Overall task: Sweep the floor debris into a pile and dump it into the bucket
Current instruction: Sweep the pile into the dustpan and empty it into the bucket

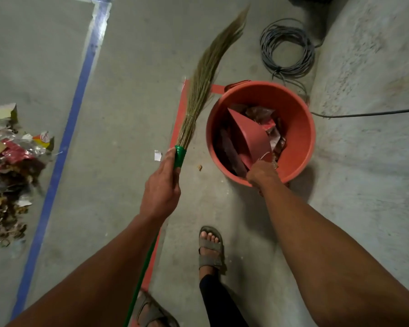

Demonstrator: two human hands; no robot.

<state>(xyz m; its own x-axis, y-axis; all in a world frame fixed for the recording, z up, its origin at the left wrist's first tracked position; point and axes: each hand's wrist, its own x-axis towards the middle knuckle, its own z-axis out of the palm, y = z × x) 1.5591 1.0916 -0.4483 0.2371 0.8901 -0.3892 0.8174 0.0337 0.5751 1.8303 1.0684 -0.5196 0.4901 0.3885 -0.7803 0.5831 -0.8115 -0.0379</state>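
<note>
A green-handled broom [200, 88] is gripped by the left hand [162, 185], bristles raised. A red dustpan [248, 135], grasped by the right hand [261, 173], is tipped inside the red bucket [300, 128]. A debris pile [10, 171] is left beyond the blue floor line [64, 142].

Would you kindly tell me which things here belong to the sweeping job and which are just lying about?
Part of the job:
broom, gripped by the left hand
dustpan, held by the right hand inside the bucket
debris pile
paper scrap

Just lying about:
coiled cable
blue floor tape
black cord
</note>
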